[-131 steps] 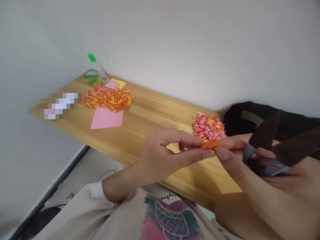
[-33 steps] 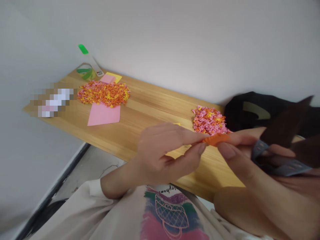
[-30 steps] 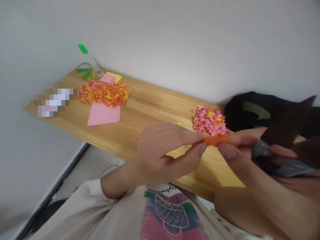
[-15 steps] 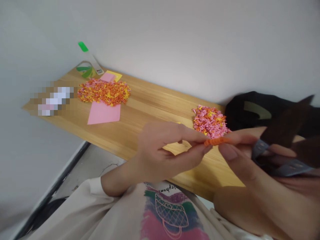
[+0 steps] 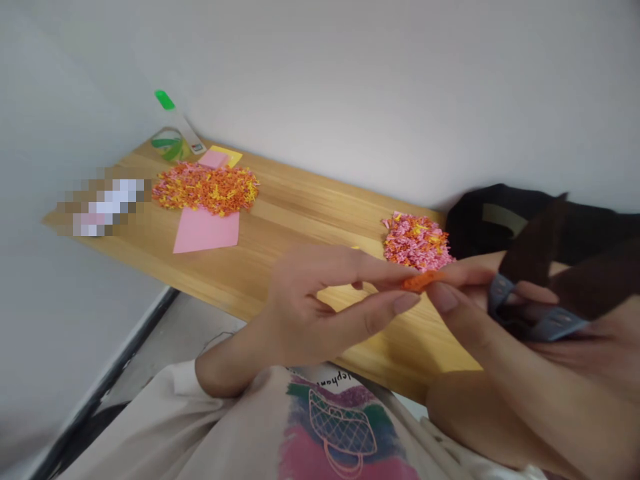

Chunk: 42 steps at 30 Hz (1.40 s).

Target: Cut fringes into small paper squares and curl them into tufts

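A small orange piece of folded or twisted paper [image 5: 423, 281] is held between the fingertips of both hands, above the table. My left hand [image 5: 320, 300] pinches its left end, the thumb set slightly below. With thumb and forefinger my right hand [image 5: 505, 333] grips the other end. Scissors [image 5: 533, 267] with dark blades and blue-grey parts rest in the curled fingers of my right hand; their handles are mostly hidden. Just behind the fingertips lies a heap of pink and orange paper bits [image 5: 416, 241].
A longer orange and yellow heap [image 5: 207, 188] lies on the wooden table [image 5: 300, 193], with a pink paper sheet [image 5: 207, 230] before it. Behind are sticky notes [image 5: 215, 159], a tape roll [image 5: 169, 143] and a green-capped cutter [image 5: 180, 120]. A black bag [image 5: 475, 220] sits right.
My left thumb has shifted down a little from the orange paper, which now looks shorter and more tilted. The right hand and scissors have moved slightly left.
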{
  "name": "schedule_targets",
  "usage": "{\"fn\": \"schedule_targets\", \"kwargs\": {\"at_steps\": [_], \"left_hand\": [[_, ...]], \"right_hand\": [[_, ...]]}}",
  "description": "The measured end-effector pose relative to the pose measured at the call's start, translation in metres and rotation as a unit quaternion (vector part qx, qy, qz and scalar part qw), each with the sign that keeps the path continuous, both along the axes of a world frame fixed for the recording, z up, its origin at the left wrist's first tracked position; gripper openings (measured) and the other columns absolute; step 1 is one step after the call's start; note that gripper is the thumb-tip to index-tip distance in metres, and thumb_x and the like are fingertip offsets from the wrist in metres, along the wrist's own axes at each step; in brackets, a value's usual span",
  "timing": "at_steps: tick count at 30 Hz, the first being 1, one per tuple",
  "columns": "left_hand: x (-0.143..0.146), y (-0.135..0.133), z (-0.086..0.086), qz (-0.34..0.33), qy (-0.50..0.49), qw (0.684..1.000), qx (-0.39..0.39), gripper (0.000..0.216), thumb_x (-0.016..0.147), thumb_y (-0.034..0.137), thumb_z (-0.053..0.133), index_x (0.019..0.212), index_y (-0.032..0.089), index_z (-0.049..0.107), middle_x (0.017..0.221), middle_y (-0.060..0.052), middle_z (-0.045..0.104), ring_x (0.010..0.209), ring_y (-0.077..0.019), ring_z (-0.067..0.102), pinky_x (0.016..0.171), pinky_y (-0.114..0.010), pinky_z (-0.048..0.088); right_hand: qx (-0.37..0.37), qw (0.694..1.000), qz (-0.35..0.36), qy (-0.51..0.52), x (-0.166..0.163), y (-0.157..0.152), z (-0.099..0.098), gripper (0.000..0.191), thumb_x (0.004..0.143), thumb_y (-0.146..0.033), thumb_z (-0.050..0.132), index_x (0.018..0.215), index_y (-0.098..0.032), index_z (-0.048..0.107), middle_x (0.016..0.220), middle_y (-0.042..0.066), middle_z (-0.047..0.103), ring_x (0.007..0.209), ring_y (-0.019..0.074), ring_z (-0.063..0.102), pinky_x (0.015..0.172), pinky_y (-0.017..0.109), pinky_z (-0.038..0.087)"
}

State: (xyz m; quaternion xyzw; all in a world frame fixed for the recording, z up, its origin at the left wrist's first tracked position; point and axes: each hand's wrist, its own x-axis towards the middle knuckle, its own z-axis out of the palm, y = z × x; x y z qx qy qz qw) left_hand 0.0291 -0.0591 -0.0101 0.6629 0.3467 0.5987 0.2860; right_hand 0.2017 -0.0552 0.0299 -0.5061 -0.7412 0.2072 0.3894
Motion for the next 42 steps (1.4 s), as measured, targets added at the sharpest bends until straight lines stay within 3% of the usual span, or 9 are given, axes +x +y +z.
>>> {"fn": "schedule_targets", "kwargs": {"at_steps": [8,17,23,27,31,34,37,39,42], "left_hand": [[0.003,0.003,0.001,0.017,-0.004,1.000,-0.011,0.008,0.075,0.018,0.076,0.081,0.023,0.074,0.071,0.001,0.076,0.054,-0.0105,0.066,0.050,-0.019,0.053],[0.005,0.006,-0.004,-0.024,-0.127,0.979,-0.156,0.012,0.072,0.026,0.079,0.070,0.018,0.070,0.064,0.000,0.073,0.054,-0.0130,0.068,0.051,-0.023,0.057],[-0.003,0.019,-0.017,-0.093,-0.270,0.927,-0.244,0.021,0.067,0.027,0.082,0.065,0.016,0.065,0.054,0.002,0.068,0.046,-0.0089,0.063,0.046,-0.019,0.053],[-0.013,0.021,-0.022,-0.107,-0.292,0.902,-0.300,0.016,0.066,0.021,0.080,0.065,0.014,0.065,0.052,0.003,0.067,0.045,-0.0069,0.060,0.047,-0.017,0.050],[-0.021,0.018,-0.023,-0.107,-0.287,0.886,-0.349,0.011,0.069,0.018,0.075,0.063,0.014,0.068,0.055,0.002,0.069,0.048,-0.0065,0.060,0.051,-0.017,0.049],[-0.024,0.015,-0.024,-0.113,-0.260,0.889,-0.360,0.012,0.072,0.016,0.072,0.060,0.014,0.070,0.057,0.001,0.070,0.048,-0.0052,0.061,0.051,-0.015,0.046],[-0.025,0.010,-0.025,-0.123,-0.246,0.893,-0.356,0.012,0.074,0.016,0.070,0.062,0.015,0.072,0.058,0.001,0.072,0.050,-0.0049,0.063,0.051,-0.013,0.045],[-0.023,0.004,-0.026,-0.132,-0.244,0.895,-0.349,0.013,0.075,0.015,0.069,0.062,0.016,0.072,0.059,0.002,0.072,0.050,-0.0047,0.063,0.051,-0.013,0.045],[-0.019,-0.010,-0.026,-0.153,-0.241,0.899,-0.332,0.012,0.075,0.013,0.069,0.064,0.017,0.073,0.060,0.002,0.073,0.050,-0.0052,0.064,0.052,-0.013,0.047]], "right_hand": [[-0.003,1.000,0.007,-0.006,0.003,-0.002,0.001,0.006,0.079,-0.029,0.069,0.074,-0.031,0.068,0.053,-0.006,0.060,0.043,0.0118,0.057,0.034,0.023,0.042],[-0.036,0.998,-0.010,0.043,-0.004,0.000,0.001,0.005,0.077,-0.032,0.071,0.079,-0.028,0.068,0.065,-0.005,0.066,0.039,0.0082,0.049,0.033,0.020,0.041],[-0.037,0.991,-0.049,0.120,-0.010,0.008,-0.006,0.030,0.079,-0.029,0.069,0.108,-0.024,0.064,0.083,0.000,0.069,0.071,0.0148,0.065,0.060,0.023,0.054],[-0.013,0.999,-0.038,-0.023,-0.008,0.025,-0.032,0.031,0.082,-0.030,0.063,0.111,-0.018,0.062,0.094,0.006,0.070,0.076,0.0190,0.066,0.066,0.032,0.053],[-0.108,0.964,0.007,-0.244,0.000,0.021,-0.090,0.027,0.080,-0.018,0.057,0.105,-0.017,0.066,0.095,0.010,0.067,0.079,0.0234,0.064,0.065,0.034,0.048],[-0.142,0.954,-0.026,-0.261,0.006,-0.001,-0.140,0.029,0.074,-0.010,0.057,0.100,-0.015,0.070,0.081,0.010,0.064,0.068,0.0239,0.063,0.059,0.033,0.047],[-0.132,0.959,-0.074,-0.241,0.008,-0.023,-0.172,0.037,0.077,-0.010,0.052,0.112,-0.010,0.066,0.093,0.017,0.064,0.084,0.0297,0.064,0.073,0.041,0.051],[-0.117,0.964,-0.096,-0.217,0.007,-0.033,-0.176,0.039,0.079,-0.012,0.050,0.115,-0.008,0.064,0.101,0.021,0.062,0.094,0.0339,0.062,0.082,0.050,0.050],[-0.091,0.978,-0.092,-0.161,0.001,-0.046,-0.150,0.031,0.081,-0.017,0.055,0.110,-0.011,0.065,0.102,0.018,0.063,0.095,0.0313,0.061,0.086,0.048,0.050]]}}
